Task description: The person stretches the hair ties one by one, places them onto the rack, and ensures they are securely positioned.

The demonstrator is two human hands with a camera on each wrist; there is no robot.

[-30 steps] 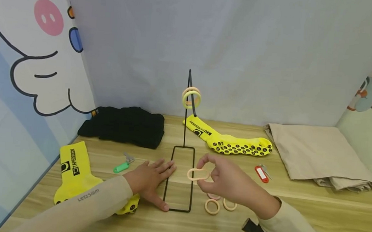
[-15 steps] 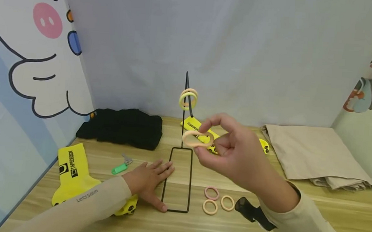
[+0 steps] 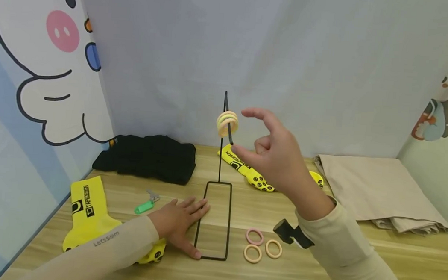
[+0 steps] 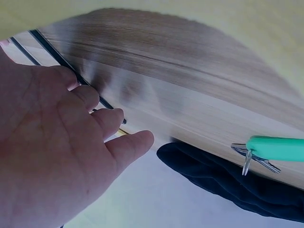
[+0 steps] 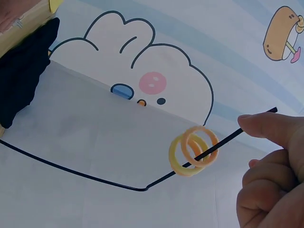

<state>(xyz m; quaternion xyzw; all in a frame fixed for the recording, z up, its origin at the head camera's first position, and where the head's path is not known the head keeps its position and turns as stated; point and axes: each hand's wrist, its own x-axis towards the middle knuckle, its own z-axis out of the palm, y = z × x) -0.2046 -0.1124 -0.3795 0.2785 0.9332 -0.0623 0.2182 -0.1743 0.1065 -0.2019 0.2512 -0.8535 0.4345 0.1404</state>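
My right hand [image 3: 275, 154] is raised beside the black wire stand [image 3: 219, 187], fingers loosely spread, the forefinger stretched out above and the thumb below, pinching nothing. Its thumb tip sits just at the lower end of the stand's slanted hook. On that hook hang the hair ties [image 3: 227, 123], yellow and peach rings stacked close together; in the right wrist view they [image 5: 192, 150] are threaded on the thin black wire, with my forefinger [image 5: 270, 128] close to the wire's free end. I cannot tell whether the fingertip touches the wire.

My left hand [image 3: 178, 220] lies flat on the wooden table [image 3: 355, 268], fingers straight and pressed down, their tips on the left side of the stand's rectangular base frame. The left wrist view shows the fingers [image 4: 95, 114] lying across the black wire.

On the table just right of the base frame lie three loose rings [image 3: 260, 244], one pink and two peach, close together. A green key tag [image 3: 145, 205] lies left of my left hand, a black cloth [image 3: 147, 156] behind it. One yellow sock [image 3: 88, 211] lies under my left forearm, another [image 3: 245, 167] behind my right hand. A folded beige cloth [image 3: 375, 188] sits at the right.
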